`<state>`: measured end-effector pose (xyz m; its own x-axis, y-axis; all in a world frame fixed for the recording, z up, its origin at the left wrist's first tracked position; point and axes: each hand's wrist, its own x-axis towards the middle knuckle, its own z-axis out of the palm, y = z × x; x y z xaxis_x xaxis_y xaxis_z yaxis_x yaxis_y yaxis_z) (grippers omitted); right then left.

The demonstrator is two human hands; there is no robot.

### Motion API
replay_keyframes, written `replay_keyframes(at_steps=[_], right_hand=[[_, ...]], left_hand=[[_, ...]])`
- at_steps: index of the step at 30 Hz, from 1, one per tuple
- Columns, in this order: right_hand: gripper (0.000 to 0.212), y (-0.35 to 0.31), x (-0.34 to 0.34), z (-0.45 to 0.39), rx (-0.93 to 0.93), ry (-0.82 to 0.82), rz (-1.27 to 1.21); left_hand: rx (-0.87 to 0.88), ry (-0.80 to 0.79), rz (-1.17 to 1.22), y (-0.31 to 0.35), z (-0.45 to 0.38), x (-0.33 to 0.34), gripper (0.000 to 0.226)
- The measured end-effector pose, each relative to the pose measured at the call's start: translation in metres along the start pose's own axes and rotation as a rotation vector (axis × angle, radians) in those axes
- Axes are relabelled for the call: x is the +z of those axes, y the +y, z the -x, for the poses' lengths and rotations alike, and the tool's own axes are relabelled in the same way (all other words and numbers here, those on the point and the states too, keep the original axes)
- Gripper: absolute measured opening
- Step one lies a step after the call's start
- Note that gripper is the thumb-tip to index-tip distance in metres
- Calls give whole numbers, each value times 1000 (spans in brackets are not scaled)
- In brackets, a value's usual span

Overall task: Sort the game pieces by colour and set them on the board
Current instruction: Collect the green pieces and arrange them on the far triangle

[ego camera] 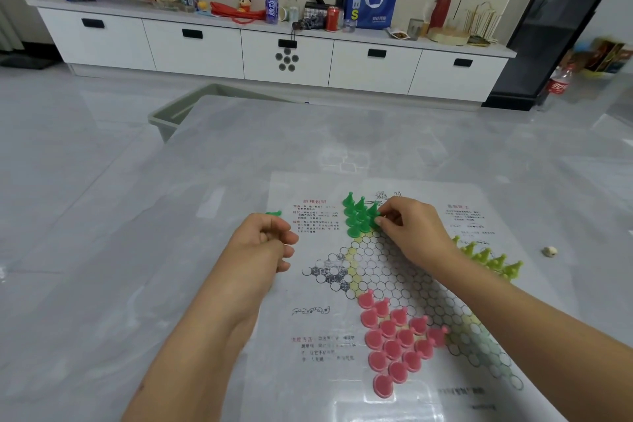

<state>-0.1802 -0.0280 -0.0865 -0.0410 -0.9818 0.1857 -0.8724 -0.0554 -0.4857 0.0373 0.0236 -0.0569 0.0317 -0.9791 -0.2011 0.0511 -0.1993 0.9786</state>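
Head view: right hand (412, 228) pinches a green piece (375, 221).

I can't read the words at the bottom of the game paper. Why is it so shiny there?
Head view: light glares white off the game paper near its bottom edge, washing out the print; the cabinet behind curves from the wide lens.

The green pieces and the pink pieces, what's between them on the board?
In the head view, only bare printed circles of the board lie between the green pieces and pink pieces.
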Motion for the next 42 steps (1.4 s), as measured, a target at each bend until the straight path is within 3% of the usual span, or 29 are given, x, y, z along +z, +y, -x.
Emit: replay_keyframes(at_steps=[11, 16, 22, 27, 32, 42], right_hand=[[13, 8, -12, 6, 48, -16, -46], [9, -25, -25, 5, -44, 77, -146], [19, -90, 4, -3, -378, -187, -12], [35, -105, 33, -20, -311, -282, 69], [36, -112, 49, -27, -346, -348, 114], [28, -103, 34, -19, -324, -177, 85]], left_hand=[[12, 84, -9, 4, -3, -5, 33], [136, 170, -9, 8, -3, -13, 34], [167, 342, 333, 14, -3, -27, 7], [94, 370, 465, 18, -5, -35, 14], [81, 402, 451, 22, -3, -35, 21], [110, 387, 412, 23, -1, -33, 23]])
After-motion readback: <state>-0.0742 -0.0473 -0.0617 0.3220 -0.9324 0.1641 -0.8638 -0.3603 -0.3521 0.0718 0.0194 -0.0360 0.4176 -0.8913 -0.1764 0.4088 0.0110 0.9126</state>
